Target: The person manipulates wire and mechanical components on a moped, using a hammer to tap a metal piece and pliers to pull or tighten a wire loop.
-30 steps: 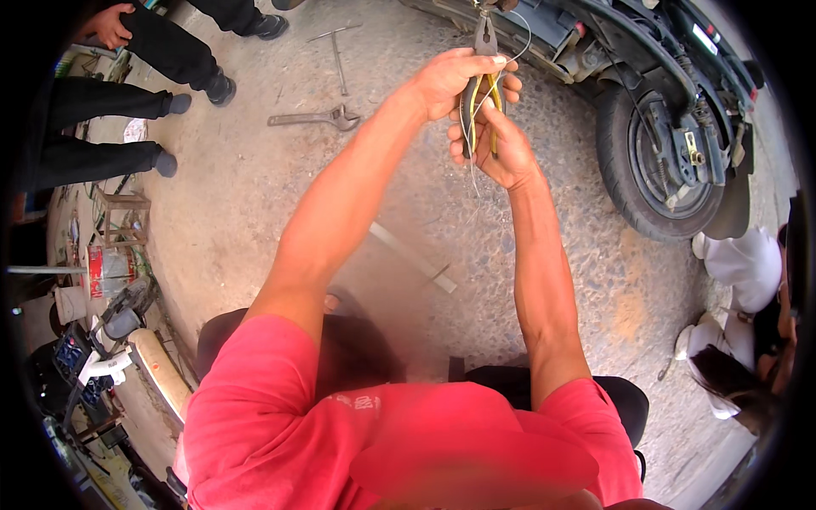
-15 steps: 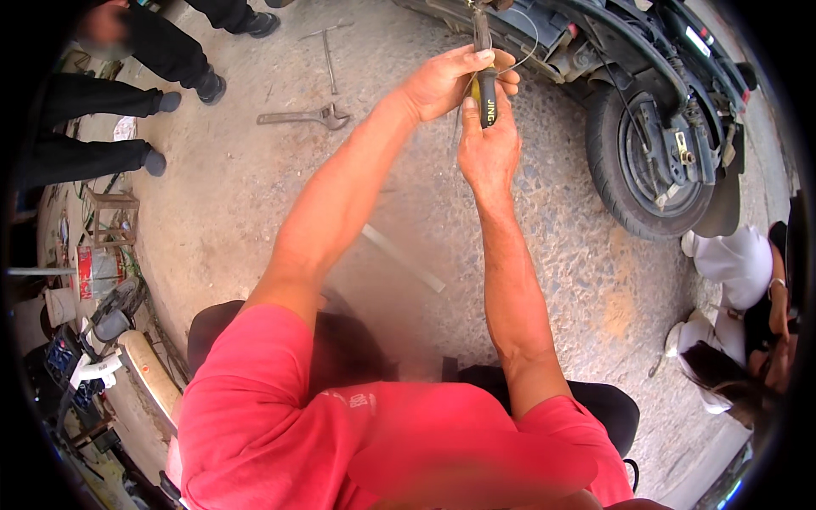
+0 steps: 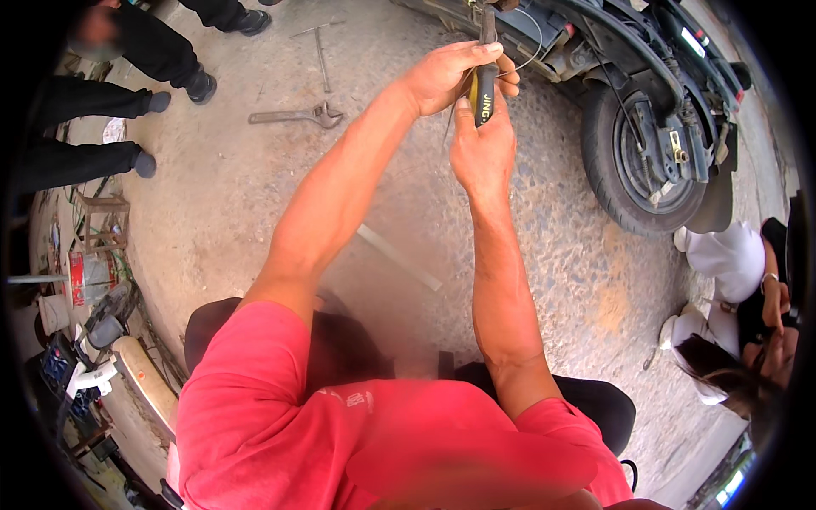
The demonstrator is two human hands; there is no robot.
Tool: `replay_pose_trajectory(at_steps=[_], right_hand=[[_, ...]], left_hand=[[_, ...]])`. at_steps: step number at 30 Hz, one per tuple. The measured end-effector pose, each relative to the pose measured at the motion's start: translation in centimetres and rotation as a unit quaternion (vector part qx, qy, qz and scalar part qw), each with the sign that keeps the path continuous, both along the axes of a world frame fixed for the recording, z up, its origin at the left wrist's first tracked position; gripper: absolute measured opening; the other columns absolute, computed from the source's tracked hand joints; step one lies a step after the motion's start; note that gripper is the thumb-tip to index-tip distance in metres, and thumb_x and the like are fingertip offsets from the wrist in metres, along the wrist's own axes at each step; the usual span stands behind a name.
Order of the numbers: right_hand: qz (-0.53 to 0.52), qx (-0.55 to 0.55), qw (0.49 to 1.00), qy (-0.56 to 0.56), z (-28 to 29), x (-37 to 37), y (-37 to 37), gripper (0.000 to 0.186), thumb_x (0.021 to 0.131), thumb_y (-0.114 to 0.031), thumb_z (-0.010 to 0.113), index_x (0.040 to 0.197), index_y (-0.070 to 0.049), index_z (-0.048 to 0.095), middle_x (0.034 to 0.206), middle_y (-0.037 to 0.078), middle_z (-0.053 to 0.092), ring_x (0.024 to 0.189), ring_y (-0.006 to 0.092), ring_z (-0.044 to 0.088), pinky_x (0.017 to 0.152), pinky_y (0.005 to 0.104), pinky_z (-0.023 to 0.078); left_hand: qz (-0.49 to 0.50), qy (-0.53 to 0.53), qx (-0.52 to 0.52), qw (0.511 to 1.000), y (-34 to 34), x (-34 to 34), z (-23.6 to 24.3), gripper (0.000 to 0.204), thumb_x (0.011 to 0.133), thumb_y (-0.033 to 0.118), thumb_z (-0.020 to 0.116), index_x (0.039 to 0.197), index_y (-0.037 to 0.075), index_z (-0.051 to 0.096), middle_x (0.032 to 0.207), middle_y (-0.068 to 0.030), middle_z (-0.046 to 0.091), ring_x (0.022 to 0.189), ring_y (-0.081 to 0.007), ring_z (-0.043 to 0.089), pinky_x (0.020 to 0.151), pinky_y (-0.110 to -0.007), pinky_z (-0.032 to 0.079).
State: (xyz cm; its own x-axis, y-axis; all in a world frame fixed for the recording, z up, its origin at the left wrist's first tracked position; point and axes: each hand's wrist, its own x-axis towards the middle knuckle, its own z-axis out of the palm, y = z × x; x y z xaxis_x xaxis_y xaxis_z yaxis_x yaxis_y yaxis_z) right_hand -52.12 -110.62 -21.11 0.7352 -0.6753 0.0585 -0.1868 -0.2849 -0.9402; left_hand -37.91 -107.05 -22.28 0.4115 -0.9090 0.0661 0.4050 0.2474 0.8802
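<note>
While the right hand [image 3: 484, 157] is closed around the black-and-yellow handles of the pliers [image 3: 485, 92], the left hand [image 3: 444, 78] is half open at the tool's upper end, thumb along it; cannot tell whether its fingers pinch the thin wire [image 3: 541, 42] looping alongside. Pliers point away from the person, beside the motorbike [image 3: 586, 25]; bite hidden. Judged step: working the wire with the pliers. Next move probably calls for a firm squeeze, wire steadied.
</note>
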Motion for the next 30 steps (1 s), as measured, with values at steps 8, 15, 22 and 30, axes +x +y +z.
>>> replay_pose_trajectory(at_steps=[8,15,22,30], right_hand=[[0.048,0.206,0.976,-0.047,-0.4,1.4,-0.3,0.025,0.101,-0.023,0.054,0.115,-0.002,0.06,0.094,0.007,0.067,0.074,0.0161,0.062,0.07,0.033,0.052],[0.214,0.504,0.823,-0.151,-2.5,1.0,-3.0,0.029,0.106,-0.034,0.048,0.117,-0.008,0.054,0.093,0.007,0.064,0.068,0.0144,0.055,0.058,0.0321,0.047],[0.338,0.605,0.704,-0.155,-5.5,1.3,-6.0,0.033,0.104,-0.037,0.05,0.12,-0.009,0.053,0.094,0.007,0.062,0.07,0.0159,0.055,0.061,0.0329,0.046],[0.152,0.228,0.961,-0.045,-0.8,-0.1,-2.5,0.035,0.101,-0.025,0.054,0.124,0.001,0.057,0.099,0.011,0.071,0.078,0.0169,0.068,0.069,0.0323,0.055]], left_hand=[[0.039,-0.089,0.061,0.993,0.6,0.4,0.9,0.045,0.098,0.044,0.058,0.108,0.001,0.066,0.109,-0.0149,0.069,0.1,-0.0246,0.068,0.078,-0.036,0.057],[0.029,-0.069,0.06,0.995,1.3,0.1,1.0,0.05,0.095,0.043,0.061,0.122,0.001,0.058,0.112,-0.0181,0.068,0.1,-0.027,0.069,0.077,-0.036,0.059],[-0.053,0.047,-0.008,0.997,-0.6,0.2,-0.4,0.042,0.095,0.03,0.062,0.126,0.002,0.056,0.114,-0.0199,0.067,0.108,-0.0314,0.067,0.091,-0.042,0.057],[0.023,0.006,0.026,0.999,1.0,-0.1,-0.9,0.037,0.096,0.031,0.063,0.12,0.004,0.058,0.111,-0.0158,0.068,0.104,-0.0277,0.068,0.076,-0.036,0.062]])
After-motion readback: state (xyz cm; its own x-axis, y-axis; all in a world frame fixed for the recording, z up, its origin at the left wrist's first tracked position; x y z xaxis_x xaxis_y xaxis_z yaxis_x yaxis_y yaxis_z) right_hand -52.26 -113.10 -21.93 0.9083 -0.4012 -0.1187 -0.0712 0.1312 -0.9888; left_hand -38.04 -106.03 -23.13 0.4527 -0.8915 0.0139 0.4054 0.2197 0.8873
